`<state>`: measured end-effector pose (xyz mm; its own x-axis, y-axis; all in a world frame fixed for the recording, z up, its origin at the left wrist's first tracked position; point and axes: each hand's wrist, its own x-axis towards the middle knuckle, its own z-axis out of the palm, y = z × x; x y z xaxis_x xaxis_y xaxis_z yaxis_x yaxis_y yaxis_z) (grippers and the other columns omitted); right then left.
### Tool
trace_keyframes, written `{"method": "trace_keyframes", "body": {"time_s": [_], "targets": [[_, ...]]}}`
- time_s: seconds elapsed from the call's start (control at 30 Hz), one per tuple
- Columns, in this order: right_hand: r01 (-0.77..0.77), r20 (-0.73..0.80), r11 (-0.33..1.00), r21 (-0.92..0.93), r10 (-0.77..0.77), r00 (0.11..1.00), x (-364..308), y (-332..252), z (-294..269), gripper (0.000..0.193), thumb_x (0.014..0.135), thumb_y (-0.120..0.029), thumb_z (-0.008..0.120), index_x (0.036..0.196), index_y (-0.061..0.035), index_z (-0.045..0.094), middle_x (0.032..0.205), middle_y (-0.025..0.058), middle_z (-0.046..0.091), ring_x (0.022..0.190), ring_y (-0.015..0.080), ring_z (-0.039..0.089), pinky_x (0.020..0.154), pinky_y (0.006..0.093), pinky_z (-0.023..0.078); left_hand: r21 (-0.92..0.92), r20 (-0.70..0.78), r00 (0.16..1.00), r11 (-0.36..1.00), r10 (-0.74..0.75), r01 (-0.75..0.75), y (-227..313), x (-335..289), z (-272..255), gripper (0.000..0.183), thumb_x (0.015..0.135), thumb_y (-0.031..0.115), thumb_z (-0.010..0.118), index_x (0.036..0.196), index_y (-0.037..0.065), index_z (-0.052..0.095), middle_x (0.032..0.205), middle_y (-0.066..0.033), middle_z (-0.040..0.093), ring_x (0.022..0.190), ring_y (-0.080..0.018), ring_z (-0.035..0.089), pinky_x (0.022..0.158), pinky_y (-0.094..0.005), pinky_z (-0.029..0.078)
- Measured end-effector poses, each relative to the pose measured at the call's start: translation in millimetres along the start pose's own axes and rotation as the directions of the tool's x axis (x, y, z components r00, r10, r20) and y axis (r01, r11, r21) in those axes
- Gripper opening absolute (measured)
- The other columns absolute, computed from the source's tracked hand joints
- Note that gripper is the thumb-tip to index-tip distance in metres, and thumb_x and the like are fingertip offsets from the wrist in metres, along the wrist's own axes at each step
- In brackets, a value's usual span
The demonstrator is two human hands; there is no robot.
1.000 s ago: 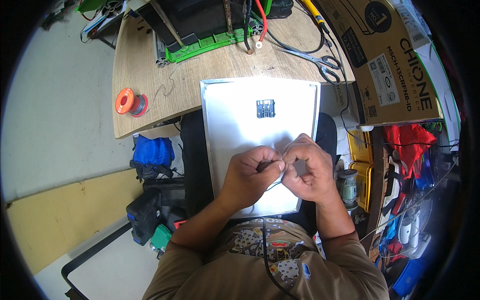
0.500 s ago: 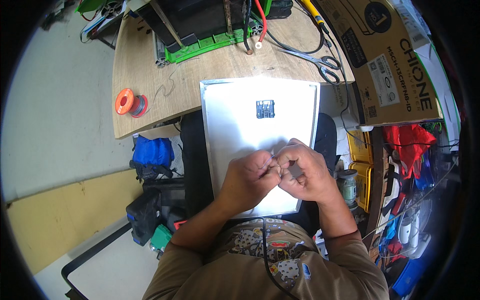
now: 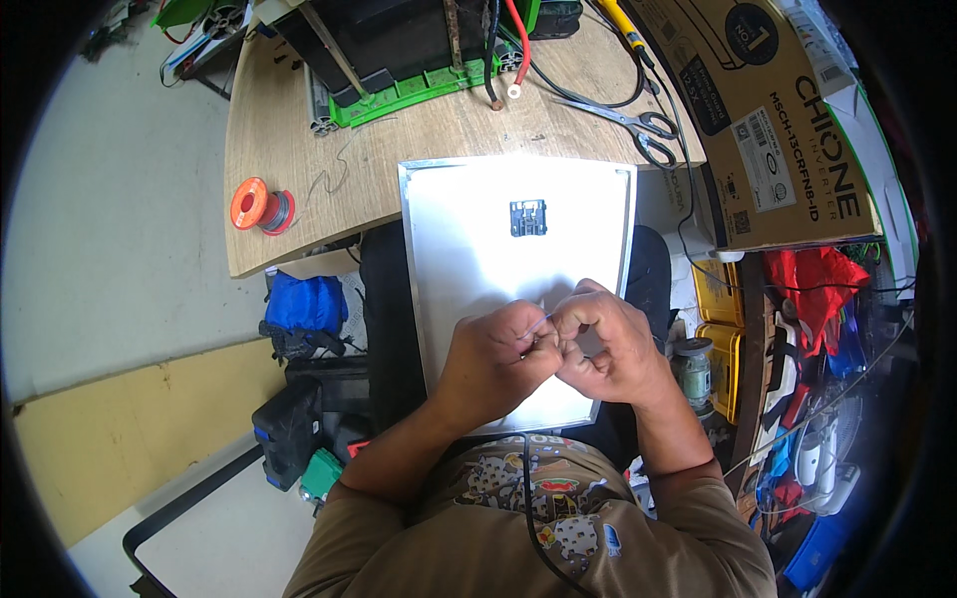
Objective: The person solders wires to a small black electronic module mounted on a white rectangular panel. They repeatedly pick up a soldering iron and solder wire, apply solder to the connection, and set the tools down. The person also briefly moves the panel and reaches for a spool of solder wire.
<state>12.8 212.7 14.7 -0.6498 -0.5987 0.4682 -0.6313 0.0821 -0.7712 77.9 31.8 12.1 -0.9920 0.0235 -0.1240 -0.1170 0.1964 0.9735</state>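
My left hand (image 3: 495, 362) and my right hand (image 3: 606, 344) are pressed together over the near part of a white metal panel (image 3: 469, 239) that lies across my lap. Both pinch a thin wire (image 3: 539, 323) between the fingertips; only a short pale stretch of it shows. A small dark square component (image 3: 528, 217) sits on the panel farther up, apart from both hands.
A wooden table (image 3: 419, 130) lies beyond the panel with an orange solder spool (image 3: 257, 206), scissors (image 3: 628, 118), and a black box on a green frame (image 3: 399, 60). A large cardboard box (image 3: 768, 120) stands right. A blue bag (image 3: 304, 304) and tools lie left.
Both hands have shifted slightly and closed tighter on each other around the wire. The panel and the table things have not moved.
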Motion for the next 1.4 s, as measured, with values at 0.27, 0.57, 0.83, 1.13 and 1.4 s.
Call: {"method": "trace_keyframes", "body": {"time_s": [0.27,0.57,0.83,1.13,1.4], "targets": [[-0.028,-0.041,0.999,-0.043,0.026,0.999,-5.5,4.0,-5.6,0.035,0.074,0.008,0.067,0.102,-0.0065,0.054,0.085,0.0062,0.059,0.073,0.0239,0.058,0.065,0.0342,0.049,0.180,-0.115,0.974,0.968,0.197,-0.175,-1.2,1.3,1.1,0.011,0.083,0.005,0.076,0.087,0.005,0.066,0.072,-0.0025,0.064,0.063,-0.0090,0.057,0.058,-0.0280,0.047],[-0.303,-0.398,0.945,0.126,0.328,0.857,-39.6,26.7,-57.8,0.017,0.092,0.007,0.057,0.105,-0.0022,0.055,0.093,0.0020,0.056,0.079,0.0077,0.052,0.071,0.0227,0.044,-0.309,-0.300,0.954,0.945,0.009,-0.106,-14.4,8.1,-14.6,0.007,0.100,0.008,0.070,0.102,0.001,0.071,0.079,0.0034,0.065,0.068,0.0002,0.052,0.059,-0.0189,0.043],[-0.645,-0.534,0.740,-0.192,0.473,0.701,-70.6,42.5,-84.8,0.023,0.097,-0.004,0.071,0.119,-0.0031,0.064,0.092,0.0040,0.063,0.080,0.0099,0.058,0.070,0.0246,0.046,-0.409,-0.203,0.970,0.912,-0.132,0.039,-6.7,12.4,-19.6,0.014,0.100,0.012,0.072,0.107,0.000,0.075,0.080,-0.0007,0.069,0.063,-0.0035,0.057,0.057,-0.0204,0.048],[-0.292,-0.317,0.942,-0.163,0.230,0.920,-21.5,3.4,-44.2,0.019,0.087,-0.002,0.076,0.107,0.0006,0.076,0.095,0.0107,0.072,0.084,0.0191,0.070,0.074,0.0299,0.054,-0.418,-0.162,0.967,0.901,-0.197,0.113,5.6,17.7,-2.9,0.013,0.098,0.011,0.073,0.104,-0.001,0.075,0.071,-0.0009,0.066,0.056,-0.0051,0.055,0.053,-0.0217,0.045],[0.017,-0.005,0.984,-0.178,-0.018,1.000,23.9,-2.5,-26.5,0.022,0.084,-0.006,0.079,0.106,-0.0058,0.077,0.095,0.0081,0.071,0.084,0.0258,0.067,0.073,0.0363,0.055,-0.386,-0.041,0.988,0.915,-0.150,0.123,3.1,10.2,-7.0,0.010,0.100,0.010,0.073,0.103,0.000,0.074,0.087,0.0018,0.069,0.078,-0.0025,0.057,0.068,-0.0207,0.047]]}}
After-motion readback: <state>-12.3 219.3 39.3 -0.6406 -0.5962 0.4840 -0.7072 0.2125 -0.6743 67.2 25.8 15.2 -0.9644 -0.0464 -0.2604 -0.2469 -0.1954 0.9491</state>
